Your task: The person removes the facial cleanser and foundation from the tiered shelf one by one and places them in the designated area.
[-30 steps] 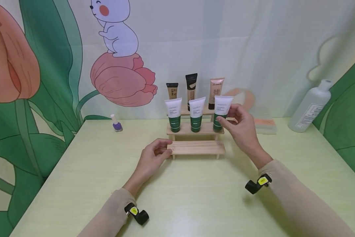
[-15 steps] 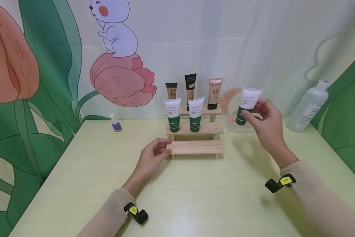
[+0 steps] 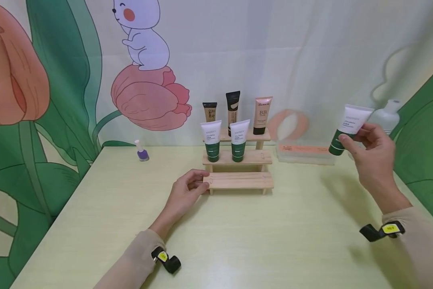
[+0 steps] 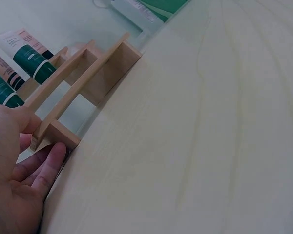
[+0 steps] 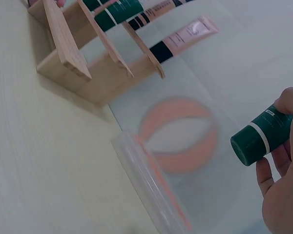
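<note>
My right hand [image 3: 375,154] pinches a white-and-green cosmetic tube [image 3: 351,122] in the air at the right, its green cap tilted down to the left; the right wrist view shows the cap [image 5: 249,146] too. At the left end of a three-tier wooden stand [image 3: 238,180], my left hand [image 3: 185,192] holds the lowest step between thumb and fingers. Two matching tubes, the left one [image 3: 212,140] and the right one [image 3: 239,139], stand on the middle step. On the top step are a small gold tube [image 3: 210,111], a black-topped tube [image 3: 232,106] and a pink BB tube [image 3: 262,114].
A purple nail polish bottle [image 3: 142,151] stands at the table's left. Behind the held tube, a whitish bottle [image 3: 387,114] is partly hidden. A clear box with an orange strip [image 3: 304,154] lies against the patterned backdrop, right of the stand.
My right hand has lifted the right-hand white-and-green tube off the middle step and carried it rightward, in front of the whitish bottle. My left hand has stayed at the stand.
</note>
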{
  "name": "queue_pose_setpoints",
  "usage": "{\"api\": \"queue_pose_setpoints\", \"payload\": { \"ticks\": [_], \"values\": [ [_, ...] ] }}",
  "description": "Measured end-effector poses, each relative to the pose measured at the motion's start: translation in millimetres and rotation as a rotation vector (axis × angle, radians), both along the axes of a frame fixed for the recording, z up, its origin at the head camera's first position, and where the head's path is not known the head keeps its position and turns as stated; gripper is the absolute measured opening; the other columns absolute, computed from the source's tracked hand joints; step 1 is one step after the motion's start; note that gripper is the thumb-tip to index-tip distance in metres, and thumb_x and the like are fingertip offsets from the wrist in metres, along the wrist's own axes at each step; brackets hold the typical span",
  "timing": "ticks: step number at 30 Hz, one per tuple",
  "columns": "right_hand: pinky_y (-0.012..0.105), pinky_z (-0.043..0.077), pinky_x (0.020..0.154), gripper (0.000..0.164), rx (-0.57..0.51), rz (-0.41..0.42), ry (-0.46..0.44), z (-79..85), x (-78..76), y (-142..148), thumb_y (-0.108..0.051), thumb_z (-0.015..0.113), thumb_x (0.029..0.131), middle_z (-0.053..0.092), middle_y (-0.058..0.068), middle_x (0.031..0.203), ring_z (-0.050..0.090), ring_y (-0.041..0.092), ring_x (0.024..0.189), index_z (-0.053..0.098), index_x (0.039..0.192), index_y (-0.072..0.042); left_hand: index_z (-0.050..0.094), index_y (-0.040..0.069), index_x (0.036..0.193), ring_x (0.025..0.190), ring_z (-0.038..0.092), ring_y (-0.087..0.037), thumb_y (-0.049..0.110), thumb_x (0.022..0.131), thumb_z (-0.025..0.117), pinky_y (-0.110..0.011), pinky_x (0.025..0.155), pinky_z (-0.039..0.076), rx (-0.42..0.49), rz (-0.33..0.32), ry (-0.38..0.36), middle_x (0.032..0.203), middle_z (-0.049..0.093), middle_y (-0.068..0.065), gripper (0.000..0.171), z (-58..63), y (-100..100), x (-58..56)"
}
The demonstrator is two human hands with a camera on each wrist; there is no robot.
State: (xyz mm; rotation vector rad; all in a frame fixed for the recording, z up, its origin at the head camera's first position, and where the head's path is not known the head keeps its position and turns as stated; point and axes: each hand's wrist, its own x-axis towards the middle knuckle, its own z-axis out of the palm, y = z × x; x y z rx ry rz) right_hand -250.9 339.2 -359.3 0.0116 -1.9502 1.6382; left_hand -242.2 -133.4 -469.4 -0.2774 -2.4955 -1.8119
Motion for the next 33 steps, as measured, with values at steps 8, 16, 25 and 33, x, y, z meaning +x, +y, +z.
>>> {"api": "queue_pose_setpoints", "payload": {
  "ticks": [8,16,25,33],
  "values": [
    [0.010,0.052,0.079,0.041,-0.107,-0.079,0.031,-2.4,11.6,33.0,0.009,0.085,0.091,0.072,-0.003,0.111,0.065,0.011,0.101,0.076,0.126,-0.011,0.075,0.017,0.134,0.105,0.075,-0.024,0.012,0.105,0.077,-0.025,0.085,0.059,0.009,-0.005,-0.006,0.121,0.080,-0.008,0.030,-0.1,0.1,0.1],
    [0.007,0.054,0.088,0.043,-0.089,-0.124,0.020,-5.6,19.9,54.5,0.011,0.083,0.092,0.072,-0.002,0.114,0.066,0.010,0.105,0.075,0.129,-0.007,0.075,0.017,0.135,0.104,0.074,-0.024,0.013,0.106,0.077,-0.025,0.084,0.059,0.009,-0.010,-0.002,0.119,0.079,-0.009,0.030,1.9,0.3,1.5],
    [0.004,0.051,0.085,0.046,0.091,-0.241,-0.131,-26.9,34.8,74.5,-0.002,0.082,0.099,0.069,-0.015,0.118,0.064,0.004,0.104,0.071,0.141,-0.014,0.075,0.015,0.135,0.101,0.074,-0.024,0.011,0.106,0.076,-0.025,0.082,0.061,0.026,-0.023,-0.003,0.117,0.078,-0.010,0.029,1.1,0.4,0.3],
    [0.003,0.050,0.076,0.037,0.111,-0.276,-0.192,-54.9,49.1,91.7,-0.004,0.086,0.097,0.069,-0.020,0.105,0.064,-0.002,0.092,0.074,0.127,-0.022,0.075,0.017,0.135,0.101,0.074,-0.025,0.011,0.106,0.076,-0.026,0.082,0.060,0.014,-0.014,-0.002,0.117,0.078,-0.010,0.029,2.3,0.0,0.5]
  ]
}}
